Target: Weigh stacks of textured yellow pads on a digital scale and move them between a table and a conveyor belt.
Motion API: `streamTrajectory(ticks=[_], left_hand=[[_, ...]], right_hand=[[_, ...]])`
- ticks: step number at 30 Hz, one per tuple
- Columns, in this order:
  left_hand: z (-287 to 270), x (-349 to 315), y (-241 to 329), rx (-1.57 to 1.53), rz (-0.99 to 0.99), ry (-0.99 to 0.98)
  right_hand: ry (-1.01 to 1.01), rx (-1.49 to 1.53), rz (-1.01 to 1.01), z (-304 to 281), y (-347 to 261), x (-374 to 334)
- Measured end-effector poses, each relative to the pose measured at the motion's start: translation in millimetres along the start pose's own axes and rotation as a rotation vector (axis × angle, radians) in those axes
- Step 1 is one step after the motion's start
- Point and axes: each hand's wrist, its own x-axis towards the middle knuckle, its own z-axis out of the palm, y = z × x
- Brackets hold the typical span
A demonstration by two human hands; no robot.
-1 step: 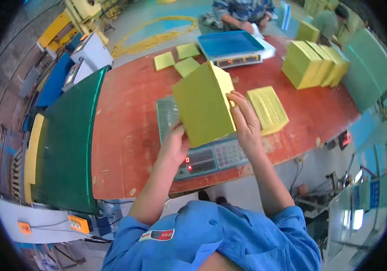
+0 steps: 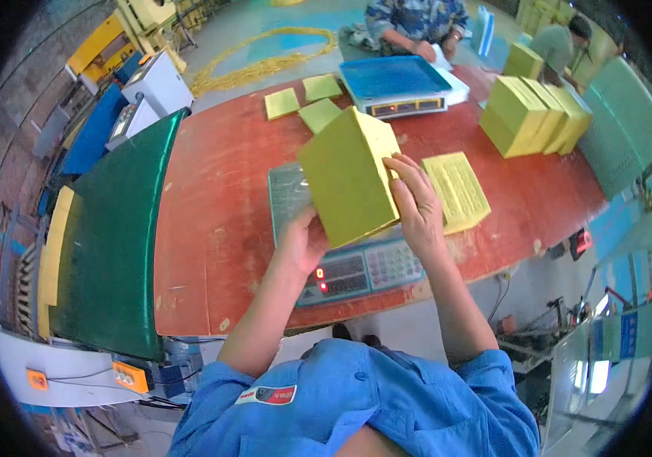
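Both my hands hold a thick stack of yellow square sheets (image 2: 352, 186), tilted up above a counting scale (image 2: 333, 278) with a red lit display and keypad. My left hand (image 2: 303, 238) grips its lower left edge, with most of the fingers hidden behind it. On the right side, my right hand (image 2: 417, 202) presses its fingers and thumb against the sheet edges. A second yellow stack (image 2: 457, 194) lies on the red table just right of my right hand. Part of the scale's platform (image 2: 288, 194) shows left of the held stack.
Several thin yellow pieces (image 2: 283, 104) lie at the table's far side, beside a second scale with a blue tray (image 2: 394, 76). Several yellow stacks (image 2: 516, 114) stand at the far right. A co-worker (image 2: 417, 27) works across the table. A green board (image 2: 113, 251) borders the left side.
The whole view shifts very slightly to the right and down. My hands keep the same hold on the stack.
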Motion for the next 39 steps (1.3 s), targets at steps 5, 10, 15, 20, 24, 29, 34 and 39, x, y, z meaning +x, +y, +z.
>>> streamTrajectory(ticks=[5,10,15,20,24,29,34,39], left_hand=[[-2.4,21.3,0.8,-0.41,-0.177,-0.14],[-10.9,8.3,3.9,-0.11,0.008,0.064],[-14.4,-49.4,11.4,0.374,0.439,0.232],[16.8,-86.7,4.9,0.701,0.788,0.077],[90.8,-67.6,-33.0,0.719,0.326,-0.366],[181.5,22.5,-122.7,0.56,0.16,-0.251],[161.3,118.8,-183.7,0.494,0.092,0.06],[155.9,103.2,-200.0,0.541,-0.082,0.123]], right_hand=[[-0.16,-0.538,-0.155,42.5,6.3,22.9],[-0.121,-0.663,-0.225,66.2,0.5,16.1],[-0.227,-0.623,-0.284,67.3,-9.7,9.9],[-0.096,-0.422,-0.232,-7.6,16.1,32.8],[-0.015,-0.864,-0.036,-111.5,101.1,51.6],[-0.222,-0.734,0.267,-181.3,142.0,39.3],[-0.224,-0.206,0.56,-186.1,163.6,-12.1],[-0.108,-0.168,0.416,-203.8,151.7,-84.5]])
